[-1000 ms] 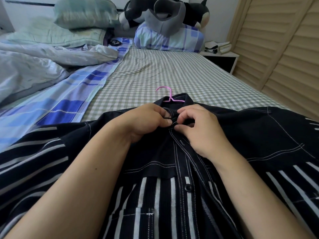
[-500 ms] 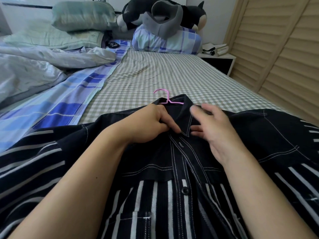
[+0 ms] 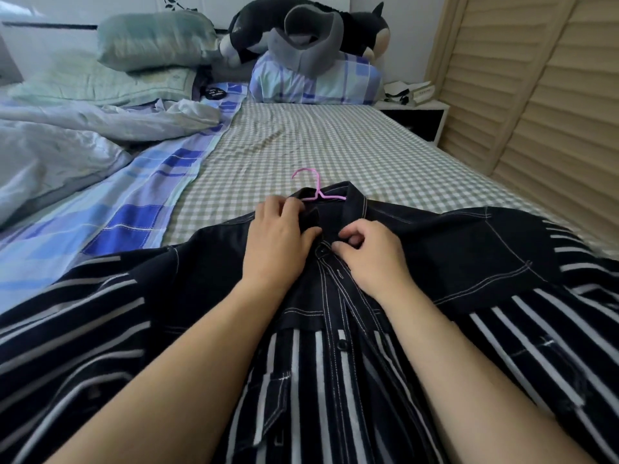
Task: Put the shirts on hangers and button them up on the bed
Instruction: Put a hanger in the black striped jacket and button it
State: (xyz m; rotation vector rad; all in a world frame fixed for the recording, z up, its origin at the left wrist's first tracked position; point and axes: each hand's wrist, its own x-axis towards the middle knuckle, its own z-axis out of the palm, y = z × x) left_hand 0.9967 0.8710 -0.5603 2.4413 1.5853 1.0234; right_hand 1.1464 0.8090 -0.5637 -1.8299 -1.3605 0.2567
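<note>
Shirt [image 3: 502, 262] first: it's a dark navy button-up, spread front-up across the near end of the bed [image 3: 335, 155], with white contrast stitching on the yoke and placket and white vertical stripes over the lower body and sleeves. There's a striped chest pocket [image 3: 268, 396] close to the camera, and one dark button [image 3: 342, 344] visible on the placket just above it.

Further up, both hands are at the neck. Left hand [image 3: 274, 239] lies on the left collar side with fingers mostly straight, tips touching the fabric right by the hanger, not really gripping anything. Right hand [image 3: 371, 252] is curled, thumb and fingers pinching the placket edge near the top button area.

Pink hanger [image 3: 316, 189] is inside the shirt; only its hook and a bit of the shoulder bar poke out of the collar onto the green-checked sheet.

Beyond that: a blue plaid sheet [image 3: 134, 216] and a crumpled pale duvet [image 3: 67, 145] on the left, pillows at the head, a black and white plush toy [image 3: 355, 25] on top, and a nightstand [image 3: 415, 118] with books. Their spine text is too small to read.
</note>
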